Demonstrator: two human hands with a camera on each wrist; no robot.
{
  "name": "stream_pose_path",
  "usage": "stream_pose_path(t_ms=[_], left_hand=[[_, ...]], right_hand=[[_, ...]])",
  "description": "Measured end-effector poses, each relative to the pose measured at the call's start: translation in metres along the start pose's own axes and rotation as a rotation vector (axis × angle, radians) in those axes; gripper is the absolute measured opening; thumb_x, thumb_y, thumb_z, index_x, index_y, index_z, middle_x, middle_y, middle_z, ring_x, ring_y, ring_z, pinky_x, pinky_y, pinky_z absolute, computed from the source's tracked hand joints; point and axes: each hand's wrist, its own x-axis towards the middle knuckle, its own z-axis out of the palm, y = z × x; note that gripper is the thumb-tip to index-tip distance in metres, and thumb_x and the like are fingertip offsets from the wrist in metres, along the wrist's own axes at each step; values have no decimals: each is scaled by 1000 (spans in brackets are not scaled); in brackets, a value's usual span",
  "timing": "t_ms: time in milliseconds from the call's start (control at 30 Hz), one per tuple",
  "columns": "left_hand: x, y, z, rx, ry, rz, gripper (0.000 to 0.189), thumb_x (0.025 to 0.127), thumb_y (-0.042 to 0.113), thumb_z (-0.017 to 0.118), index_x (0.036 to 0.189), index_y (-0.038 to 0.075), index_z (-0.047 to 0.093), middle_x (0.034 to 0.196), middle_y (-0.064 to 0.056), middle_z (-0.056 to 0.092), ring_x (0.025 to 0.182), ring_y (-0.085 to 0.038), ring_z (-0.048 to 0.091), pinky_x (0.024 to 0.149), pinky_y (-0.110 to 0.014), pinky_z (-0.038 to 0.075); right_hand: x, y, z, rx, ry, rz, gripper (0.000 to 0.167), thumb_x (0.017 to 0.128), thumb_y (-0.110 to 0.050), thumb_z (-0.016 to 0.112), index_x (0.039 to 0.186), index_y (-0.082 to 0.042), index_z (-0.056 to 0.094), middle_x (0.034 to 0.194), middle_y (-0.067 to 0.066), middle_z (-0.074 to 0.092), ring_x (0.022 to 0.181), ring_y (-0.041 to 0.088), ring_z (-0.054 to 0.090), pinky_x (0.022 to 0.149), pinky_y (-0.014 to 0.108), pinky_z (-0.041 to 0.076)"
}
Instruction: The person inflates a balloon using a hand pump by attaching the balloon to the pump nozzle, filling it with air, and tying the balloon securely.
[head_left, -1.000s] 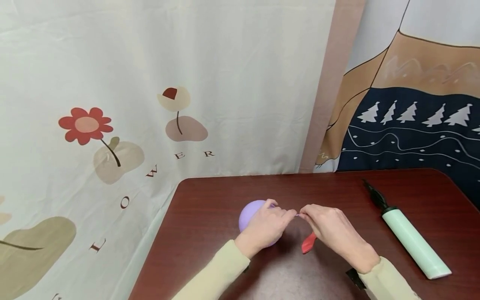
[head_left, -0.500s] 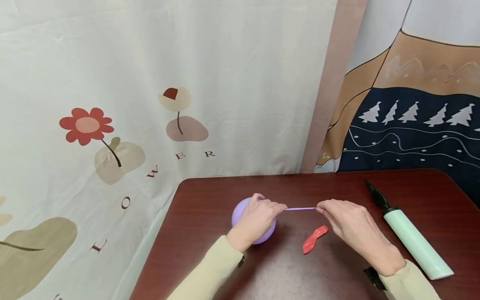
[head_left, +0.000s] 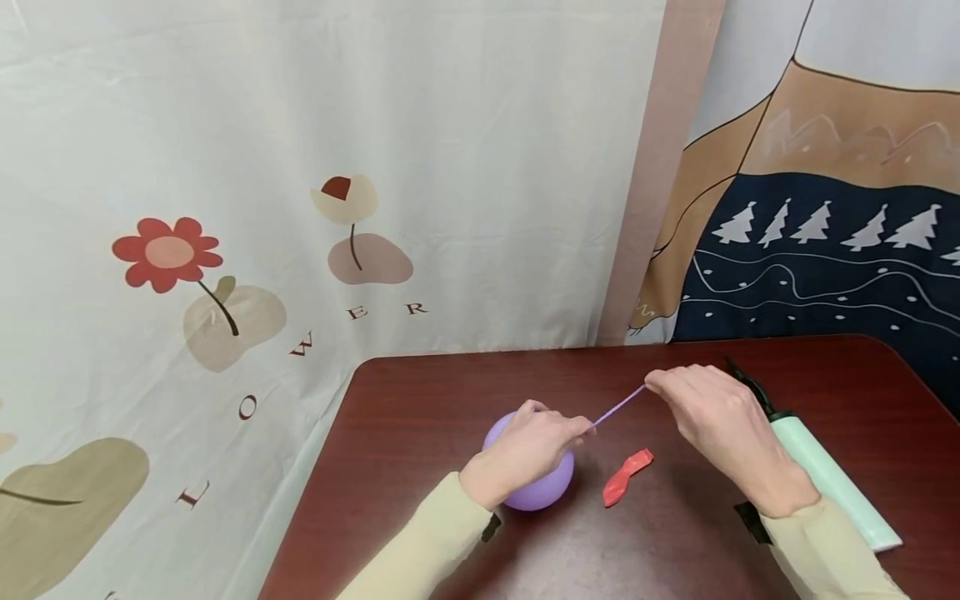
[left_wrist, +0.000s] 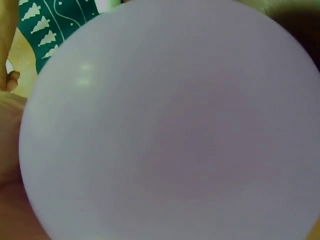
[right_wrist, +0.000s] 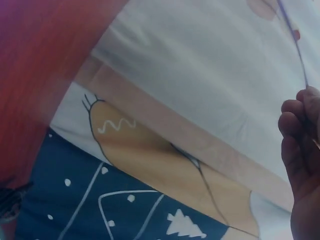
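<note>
A small inflated purple balloon (head_left: 542, 490) hangs under my left hand (head_left: 525, 454), whose fingers pinch it near the neck. From there the balloon's neck is stretched into a thin purple strand (head_left: 619, 405) that slants up to my right hand (head_left: 723, 429). My right fingertips pinch the end of that strand, as the right wrist view also shows at the right hand (right_wrist: 305, 130). In the left wrist view the balloon (left_wrist: 170, 125) fills most of the picture and hides the pinching fingertips. On the table between my forearms lies a flat red balloon (head_left: 627, 477).
A pale green hand pump (head_left: 832, 475) with a black nozzle lies on the right of the dark red table (head_left: 420, 417), partly behind my right hand and forearm. Printed curtains (head_left: 487, 167) hang close behind the table's far edge.
My right hand has moved right and up, away from the left, drawing the purple neck out into a long strand. The left hand shifted left with the balloon, then back right.
</note>
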Motion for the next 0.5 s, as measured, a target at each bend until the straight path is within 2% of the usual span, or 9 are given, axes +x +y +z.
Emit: stream_pose_path(t_ms=[167,233,267,333,433,500], left_hand=[[2,-1,1,-50,38,23,8,102,29,67,106,27,74,91,21,74,79,5,67,85,-21,48],[2,-3,3,-135,35,38,9,103,28,66,104,26,74,92,20,75,81,7,67,81,-16,48],[3,-4,3,-204,26,53,10,104,26,65,106,25,74,95,19,76,85,8,67,81,-14,49],[4,-7,5,-405,0,89,13,105,21,62,111,21,74,105,14,77,95,9,67,84,-11,49],[3,-10,7,-685,-53,133,20,106,18,61,123,17,71,118,8,76,107,10,64,93,-14,50],[1,-11,8,-869,-105,135,28,104,17,64,132,12,68,125,6,73,109,6,65,96,-18,51]], right_hand=[[8,6,11,-9,68,28,51,114,-39,33,108,-7,72,86,7,72,73,21,64,67,41,58],[11,9,17,5,79,50,51,113,-41,34,108,-7,72,85,6,72,73,21,64,65,41,58],[12,10,20,17,82,63,51,113,-41,35,108,-7,73,85,6,72,73,21,64,65,42,58],[13,13,28,56,82,99,52,111,-43,37,107,-7,73,87,6,73,74,21,65,66,42,58],[13,15,41,110,60,167,25,104,-28,63,106,-6,74,90,7,74,77,22,67,69,43,60],[11,15,52,140,43,200,14,95,-15,76,105,-6,75,91,8,74,79,24,68,71,45,60]])
